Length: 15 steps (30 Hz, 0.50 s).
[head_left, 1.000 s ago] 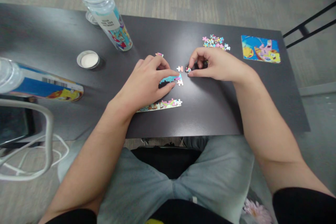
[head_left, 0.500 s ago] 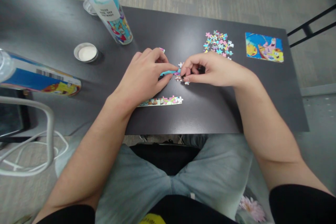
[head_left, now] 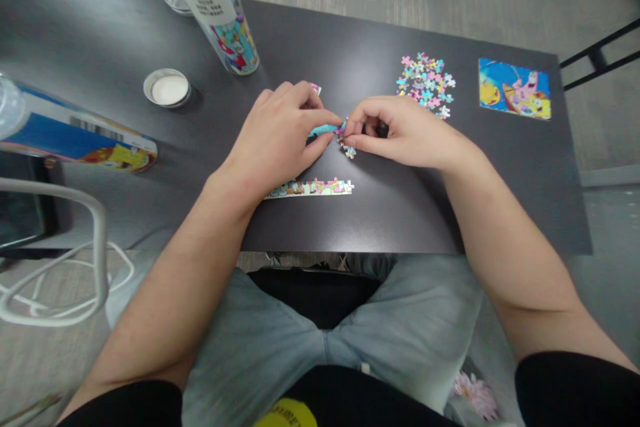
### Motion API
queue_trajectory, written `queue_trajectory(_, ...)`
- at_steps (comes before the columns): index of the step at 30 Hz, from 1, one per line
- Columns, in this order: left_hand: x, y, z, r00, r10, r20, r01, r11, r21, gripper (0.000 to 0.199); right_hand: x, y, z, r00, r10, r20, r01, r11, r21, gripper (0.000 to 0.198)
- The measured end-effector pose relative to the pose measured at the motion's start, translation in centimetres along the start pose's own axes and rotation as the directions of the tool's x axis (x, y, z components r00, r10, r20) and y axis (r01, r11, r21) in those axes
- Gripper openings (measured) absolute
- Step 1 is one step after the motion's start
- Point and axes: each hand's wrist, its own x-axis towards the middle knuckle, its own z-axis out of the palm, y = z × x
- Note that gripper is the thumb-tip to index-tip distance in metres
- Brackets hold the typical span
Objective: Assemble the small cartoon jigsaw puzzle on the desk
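Puzzle strip point(head_left: 320, 188) lies lengthwise left to right; beyond it, the left hand point(head_left: 277, 130) holds a joined section point(head_left: 324, 129), the right hand point(head_left: 403, 130) pinching its right end.

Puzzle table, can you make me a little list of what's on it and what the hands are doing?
Left hand: over the blue section, thumb and finger apart
Right hand: pinching pieces at the section's right end
Strip: nearer the person, partly under the left arm
Pile: beyond the right hand
Picture: right of the pile
Bottles: two, on the left
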Motion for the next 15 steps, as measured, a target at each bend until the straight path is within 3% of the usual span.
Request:
queue_trajectory(7, -0.1, -0.4, 0.3, 0.998, 0.050, -0.024, -0.049, 0.999, 0.023, 0.034, -0.2, 1.1, -1.5, 0.997, -0.051, 0.057, 0.053, 0.998, -0.033, 0.023)
queue_trajectory(15, -0.1, 0.2, 0.1, 1.000, 0.029, 0.011, -0.030, 0.997, 0.074, 0.043, -0.1, 1.0, -1.2, 0.990, -0.096, 0.107, 0.104, 0.992, -0.070, 0.017)
